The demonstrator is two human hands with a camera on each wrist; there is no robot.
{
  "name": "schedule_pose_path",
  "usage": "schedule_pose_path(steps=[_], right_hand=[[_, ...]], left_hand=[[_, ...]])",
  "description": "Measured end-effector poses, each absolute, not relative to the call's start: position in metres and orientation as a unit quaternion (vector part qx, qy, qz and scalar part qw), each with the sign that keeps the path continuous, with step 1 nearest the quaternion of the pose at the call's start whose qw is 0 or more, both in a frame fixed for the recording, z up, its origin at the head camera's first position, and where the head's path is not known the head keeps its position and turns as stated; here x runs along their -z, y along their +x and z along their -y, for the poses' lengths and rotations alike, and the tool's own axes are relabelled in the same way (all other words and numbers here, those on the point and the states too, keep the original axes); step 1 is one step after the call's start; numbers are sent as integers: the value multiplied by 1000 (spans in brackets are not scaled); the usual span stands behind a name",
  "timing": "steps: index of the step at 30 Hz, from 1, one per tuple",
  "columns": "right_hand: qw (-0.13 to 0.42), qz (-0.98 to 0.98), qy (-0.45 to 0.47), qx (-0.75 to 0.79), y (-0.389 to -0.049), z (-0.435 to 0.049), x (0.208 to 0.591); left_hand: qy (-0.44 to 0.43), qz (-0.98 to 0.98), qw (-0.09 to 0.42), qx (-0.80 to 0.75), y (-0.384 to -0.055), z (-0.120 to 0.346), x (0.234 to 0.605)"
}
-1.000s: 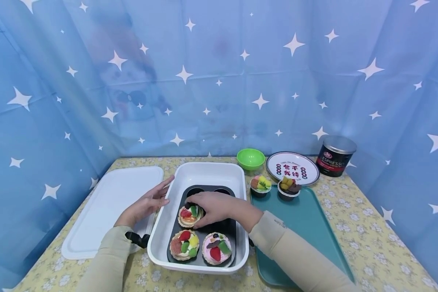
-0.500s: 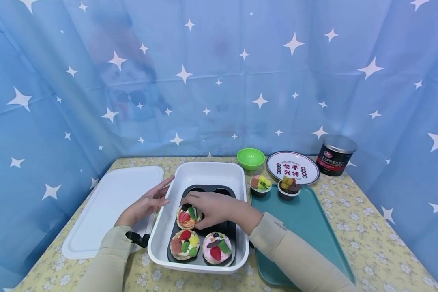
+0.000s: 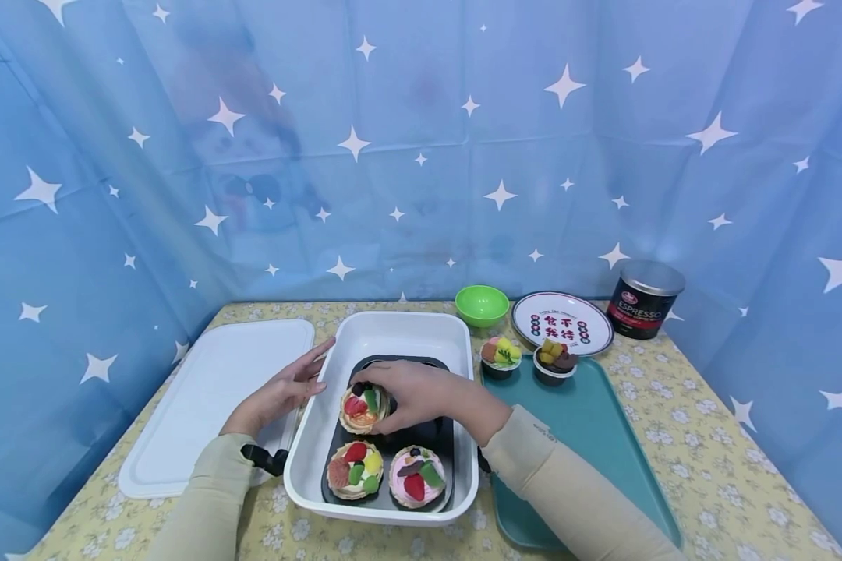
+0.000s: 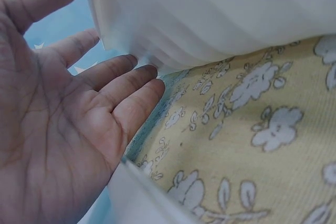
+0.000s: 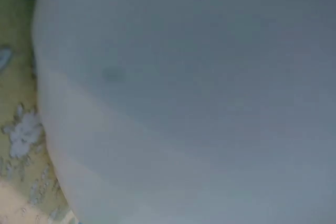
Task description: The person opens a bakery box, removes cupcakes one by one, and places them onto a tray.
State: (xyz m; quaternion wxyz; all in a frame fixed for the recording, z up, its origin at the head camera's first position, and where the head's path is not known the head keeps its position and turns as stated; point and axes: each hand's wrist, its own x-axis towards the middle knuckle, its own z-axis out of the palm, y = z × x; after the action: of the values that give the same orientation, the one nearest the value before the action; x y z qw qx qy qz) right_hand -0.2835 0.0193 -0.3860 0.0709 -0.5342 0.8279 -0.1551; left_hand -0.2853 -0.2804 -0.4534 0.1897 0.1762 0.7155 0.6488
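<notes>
My right hand (image 3: 417,396) reaches into the deep white pan (image 3: 381,516) and grips a fruit-topped tart (image 3: 360,411) by its edge, thumb on the near side. This tart is at the left of the middle row of a dark muffin tin (image 3: 386,448). In the near row sit another fruit tart (image 3: 355,472) and a pink-cream one (image 3: 417,478). My left hand (image 3: 281,396) rests against the pan's left wall with its fingers extended; in the left wrist view its fingertips are at the pan's outer side (image 4: 210,14). The pan's pale wall (image 5: 184,98) fills most of the right wrist view.
A white tray (image 3: 217,405) lies left, partly under my left arm. Rightward, a teal tray (image 3: 589,436) bears two dark-cased cupcakes, one with brown topping (image 3: 556,360). Behind stand a green bowl (image 3: 482,305), a printed plate (image 3: 563,321) and an espresso tin (image 3: 647,300).
My right hand and the tart have shifted slightly; the tart appears a little higher and turned a bit. The left hand has stayed at the pan's wall.
</notes>
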Motion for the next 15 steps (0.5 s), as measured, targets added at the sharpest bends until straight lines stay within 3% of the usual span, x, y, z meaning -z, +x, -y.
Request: schedule_pose_path(steps=[15], right_hand=[[69,-825,-522,202,-287,-40,373]], left_hand=[[169,-719,190,-647,-284,280,452]])
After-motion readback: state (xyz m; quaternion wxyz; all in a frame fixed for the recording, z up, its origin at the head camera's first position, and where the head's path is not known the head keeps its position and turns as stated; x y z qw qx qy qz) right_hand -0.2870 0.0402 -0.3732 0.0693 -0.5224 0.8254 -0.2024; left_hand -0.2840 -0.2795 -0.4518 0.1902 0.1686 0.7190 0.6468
